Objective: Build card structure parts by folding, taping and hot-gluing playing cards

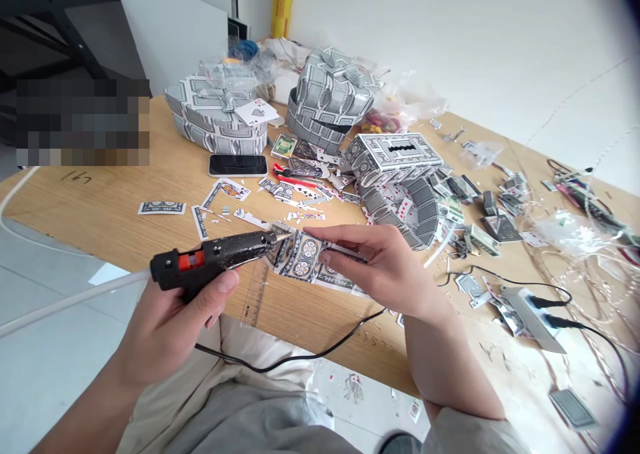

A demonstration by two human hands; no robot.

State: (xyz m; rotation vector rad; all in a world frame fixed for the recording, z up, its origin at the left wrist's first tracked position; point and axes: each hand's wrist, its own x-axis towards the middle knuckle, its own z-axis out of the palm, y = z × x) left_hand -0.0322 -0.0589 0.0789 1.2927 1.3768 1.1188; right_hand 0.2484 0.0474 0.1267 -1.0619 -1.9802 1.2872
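Note:
My left hand [175,324] is wrapped round the handle of a black glue gun [225,254], which has a red part near its back end and a white glue stick [90,301] sticking out behind. The gun's metal tip meets the left end of a folded piece made of patterned playing cards [305,257]. That card piece is pinched between the thumb and fingers of my right hand [375,264], just above the table's front edge. Beneath the gun's tip lies a clear ruler [256,294].
Behind are two woven card baskets [220,131] [333,94], a phone [238,165], a red cutter [295,176] and card scraps. A card box [395,157] rests on a round card bowl [425,207]. To the right are a power strip [533,317] and cords; a black cable [300,359] hangs in front.

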